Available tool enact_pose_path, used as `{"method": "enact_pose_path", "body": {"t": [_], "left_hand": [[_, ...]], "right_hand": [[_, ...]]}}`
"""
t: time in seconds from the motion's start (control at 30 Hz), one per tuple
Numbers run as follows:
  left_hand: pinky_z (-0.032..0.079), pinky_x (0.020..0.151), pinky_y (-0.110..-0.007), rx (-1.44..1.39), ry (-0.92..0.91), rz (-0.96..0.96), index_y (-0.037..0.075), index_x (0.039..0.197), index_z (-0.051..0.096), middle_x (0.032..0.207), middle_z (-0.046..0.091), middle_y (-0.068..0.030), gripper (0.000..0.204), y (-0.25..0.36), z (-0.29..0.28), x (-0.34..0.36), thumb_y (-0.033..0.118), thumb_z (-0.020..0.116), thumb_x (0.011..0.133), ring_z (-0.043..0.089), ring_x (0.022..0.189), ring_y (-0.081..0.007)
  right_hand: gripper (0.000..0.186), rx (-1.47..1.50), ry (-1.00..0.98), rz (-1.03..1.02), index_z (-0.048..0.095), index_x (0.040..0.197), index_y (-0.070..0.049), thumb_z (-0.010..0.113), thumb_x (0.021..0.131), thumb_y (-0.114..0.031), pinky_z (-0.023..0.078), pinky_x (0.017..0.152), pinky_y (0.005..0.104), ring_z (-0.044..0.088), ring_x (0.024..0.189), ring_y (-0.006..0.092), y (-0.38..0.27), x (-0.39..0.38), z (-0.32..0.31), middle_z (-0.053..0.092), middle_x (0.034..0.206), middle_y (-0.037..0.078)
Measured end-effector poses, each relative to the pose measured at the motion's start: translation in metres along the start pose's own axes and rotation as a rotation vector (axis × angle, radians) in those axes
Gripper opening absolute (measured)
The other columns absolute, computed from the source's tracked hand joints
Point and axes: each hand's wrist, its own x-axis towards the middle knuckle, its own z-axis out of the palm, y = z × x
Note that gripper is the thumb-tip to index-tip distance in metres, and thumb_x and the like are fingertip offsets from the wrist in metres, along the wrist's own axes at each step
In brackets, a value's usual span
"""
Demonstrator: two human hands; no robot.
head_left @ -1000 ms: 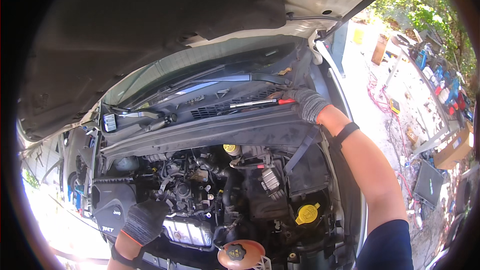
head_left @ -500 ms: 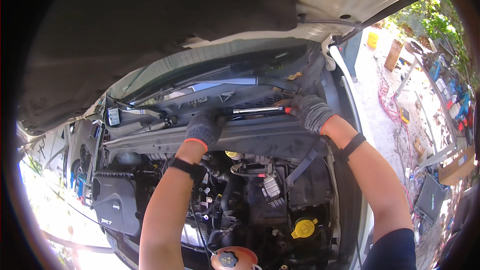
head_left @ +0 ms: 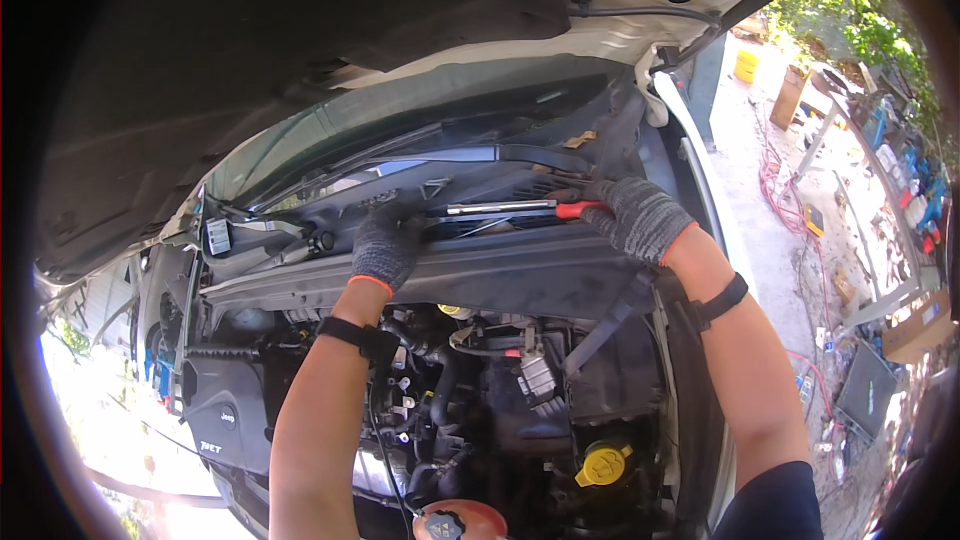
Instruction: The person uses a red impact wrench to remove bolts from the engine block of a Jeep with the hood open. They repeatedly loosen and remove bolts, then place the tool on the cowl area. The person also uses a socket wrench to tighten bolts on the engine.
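A long chrome-shafted hand tool [head_left: 500, 208] with a red handle lies almost level over the dark cowl panel [head_left: 440, 265] below the windshield. My right hand [head_left: 640, 218], in a grey knit glove with an orange cuff, is closed around the red handle. At the tool's other end is my left hand [head_left: 385, 248], gloved the same way, its fingers curled about that end. The tool's head is hidden there, so its exact kind cannot be made out. Behind the tool, the wiper arm [head_left: 450, 155] stretches along the base of the glass.
The raised hood [head_left: 300, 40] hangs over the work area. Nearer me lies the engine bay, with a black engine cover [head_left: 230, 405], a yellow cap [head_left: 604, 464] and an orange reservoir [head_left: 480, 518]. The fender edge [head_left: 700, 175] runs along the right; beyond it is cluttered ground.
My right hand has shifted slightly right, showing more of the red handle. The tool stays between both hands. The whole view has moved a little.
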Motion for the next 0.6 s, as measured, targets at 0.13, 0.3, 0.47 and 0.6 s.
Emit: {"method": "enact_pose_path", "body": {"t": [0.13, 0.3, 0.47, 0.6], "left_hand": [[0.053, 0.101, -0.053, 0.131, 0.091, -0.066, 0.007, 0.118, 0.077, 0.119, 0.075, -0.0253, 0.034, 0.010, 0.011, 0.000, 0.034, 0.065, 0.102, 0.069, 0.116, -0.0443], [0.053, 0.102, -0.054, 0.237, 0.086, -0.094, 0.007, 0.119, 0.076, 0.119, 0.074, -0.0262, 0.034, 0.003, 0.012, 0.005, 0.033, 0.064, 0.102, 0.068, 0.117, -0.0449], [0.053, 0.103, -0.053, 0.274, -0.038, -0.045, 0.008, 0.123, 0.075, 0.123, 0.074, -0.0236, 0.036, 0.011, 0.008, 0.006, 0.034, 0.061, 0.104, 0.068, 0.118, -0.0435], [0.053, 0.105, -0.051, 0.404, -0.151, -0.040, 0.010, 0.126, 0.075, 0.128, 0.074, -0.0207, 0.036, 0.004, 0.006, 0.012, 0.033, 0.059, 0.104, 0.068, 0.121, -0.0417]], "right_hand": [[0.036, 0.024, 0.043, -0.001, 0.072, 0.127, -0.006, 0.071, 0.100, -0.030, 0.054, 0.094, 0.0513, 0.071, 0.104, 0.0430, 0.015, 0.004, 0.009, 0.074, 0.112, 0.024], [0.040, 0.086, 0.096, -0.042, 0.071, 0.127, -0.006, 0.076, 0.095, -0.030, 0.055, 0.095, 0.0509, 0.070, 0.105, 0.0434, 0.021, 0.010, 0.013, 0.075, 0.111, 0.023], [0.046, -0.055, 0.245, -0.164, 0.071, 0.124, -0.005, 0.084, 0.087, -0.030, 0.055, 0.095, 0.0502, 0.071, 0.107, 0.0417, 0.040, 0.001, -0.006, 0.075, 0.109, 0.021], [0.047, -0.191, 0.082, 0.060, 0.071, 0.121, -0.006, 0.087, 0.084, -0.030, 0.056, 0.095, 0.0497, 0.071, 0.109, 0.0408, 0.018, 0.002, -0.022, 0.075, 0.110, 0.020]]}}
